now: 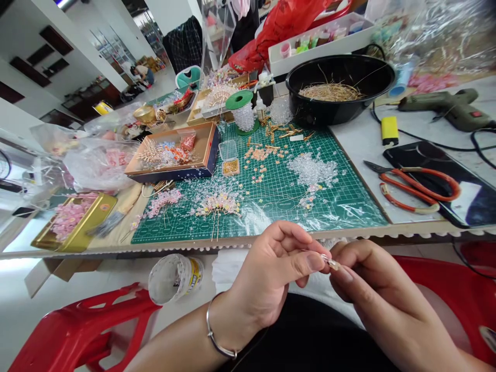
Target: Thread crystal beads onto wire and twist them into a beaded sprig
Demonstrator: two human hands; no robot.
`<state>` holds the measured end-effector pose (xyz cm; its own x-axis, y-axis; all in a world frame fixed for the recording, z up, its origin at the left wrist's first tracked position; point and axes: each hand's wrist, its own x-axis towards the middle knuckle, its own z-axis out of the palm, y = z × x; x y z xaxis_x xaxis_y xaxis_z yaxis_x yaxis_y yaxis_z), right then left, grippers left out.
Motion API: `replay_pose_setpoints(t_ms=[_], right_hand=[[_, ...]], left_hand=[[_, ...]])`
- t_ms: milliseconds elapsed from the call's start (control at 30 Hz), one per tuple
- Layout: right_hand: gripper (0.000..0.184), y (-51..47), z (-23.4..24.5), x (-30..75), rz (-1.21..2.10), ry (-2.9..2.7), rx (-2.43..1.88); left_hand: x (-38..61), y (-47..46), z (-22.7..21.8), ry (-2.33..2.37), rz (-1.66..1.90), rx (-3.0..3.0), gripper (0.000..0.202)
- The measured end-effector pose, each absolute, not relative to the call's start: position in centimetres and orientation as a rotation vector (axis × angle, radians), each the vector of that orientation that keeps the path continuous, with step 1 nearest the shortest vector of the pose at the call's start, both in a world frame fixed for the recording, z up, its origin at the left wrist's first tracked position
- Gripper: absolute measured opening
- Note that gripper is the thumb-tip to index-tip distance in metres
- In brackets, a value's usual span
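Pinched between left hand [267, 274] and right hand [382, 292], a tiny shiny piece [331, 262]

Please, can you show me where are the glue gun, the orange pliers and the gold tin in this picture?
Glue gun [445, 109], head view, on its green body.
Orange pliers [445, 173], head view, on the upper handle.
Gold tin [101, 222], head view, on its rim.

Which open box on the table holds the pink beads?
The gold tin at the table's near left; the brown-and-navy box holds mainly orange and clear beads instead.
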<state>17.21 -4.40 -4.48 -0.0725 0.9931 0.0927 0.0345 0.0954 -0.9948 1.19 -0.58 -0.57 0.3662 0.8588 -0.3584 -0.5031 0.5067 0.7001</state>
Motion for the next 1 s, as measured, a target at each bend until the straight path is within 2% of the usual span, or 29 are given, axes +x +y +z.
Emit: replay_pose_setpoints(t_ms=[233,400,500,633,1000], right_hand=[[0.013,-4.6,-4.4,17.1,1.172,-1.324,-1.090],[0.006,-4.5,-4.0,17.4,1.141,-1.392,-1.076],[0.012,-4.4,-4.0,17.7,1.116,-1.442,-1.076],[0.019,-4.2,-3.7,17.5,1.028,-1.538,-1.129],[0.015,-3.6,-4.6,17.0,0.785,-1.687,-1.054]], left_hand=[[0.8,-0.9,-0.6,0.765,0.935,0.572,0.025],[0.8,-0.9,-0.6,0.815,0.945,0.593,0.026],[0.7,-0.8,-0.8,0.818,0.962,0.608,0.025],[0.6,-0.8,-1.1,0.811,0.967,0.619,0.023],[0.5,-0.7,-1.1,0.863,0.977,0.659,0.023]])
